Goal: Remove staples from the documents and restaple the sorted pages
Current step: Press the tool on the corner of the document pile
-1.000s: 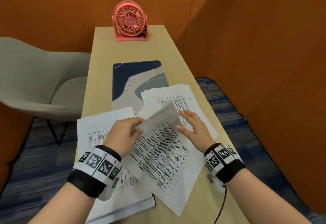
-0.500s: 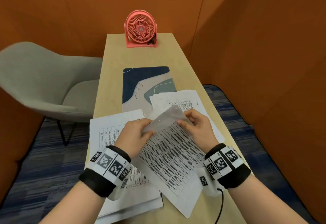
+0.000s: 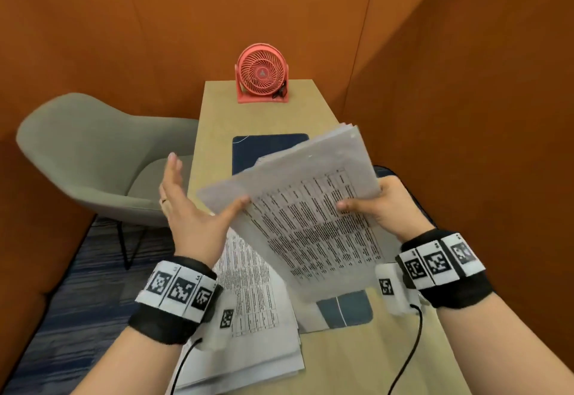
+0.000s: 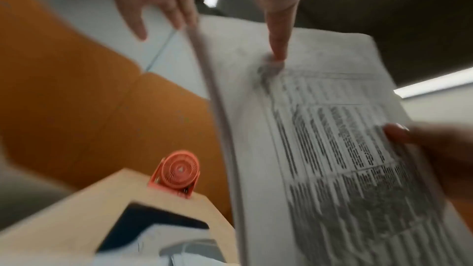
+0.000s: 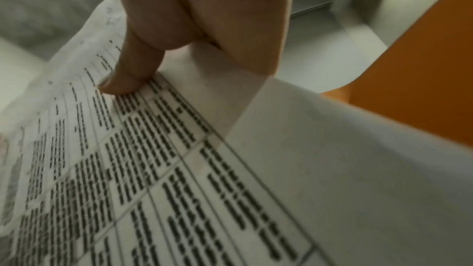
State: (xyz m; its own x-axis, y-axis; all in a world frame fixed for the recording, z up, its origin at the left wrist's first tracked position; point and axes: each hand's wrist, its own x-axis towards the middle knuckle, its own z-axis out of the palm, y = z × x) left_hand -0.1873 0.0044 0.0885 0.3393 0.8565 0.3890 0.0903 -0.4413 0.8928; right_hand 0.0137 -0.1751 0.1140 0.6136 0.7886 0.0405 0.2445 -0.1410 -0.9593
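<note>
My right hand (image 3: 385, 205) holds a stack of printed pages (image 3: 310, 208) in the air above the table, tilted, with its thumb (image 5: 128, 80) on top and its fingers underneath. My left hand (image 3: 186, 208) is open with straight fingers, and only its thumb (image 4: 279, 48) touches the stack near the left edge. A second pile of printed pages (image 3: 257, 317) lies on the table under my left wrist. The lifted stack hides part of the desk behind it.
A narrow wooden table (image 3: 357, 357) carries a blue patterned desk mat (image 3: 270, 146) and, at its far end, a pink fan (image 3: 262, 73). A grey chair (image 3: 93, 152) stands to the left. Orange walls close in behind and on the right.
The stack has come up off the table into the air in my right hand. My left hand has let go of the page corner it pinched and opened out.
</note>
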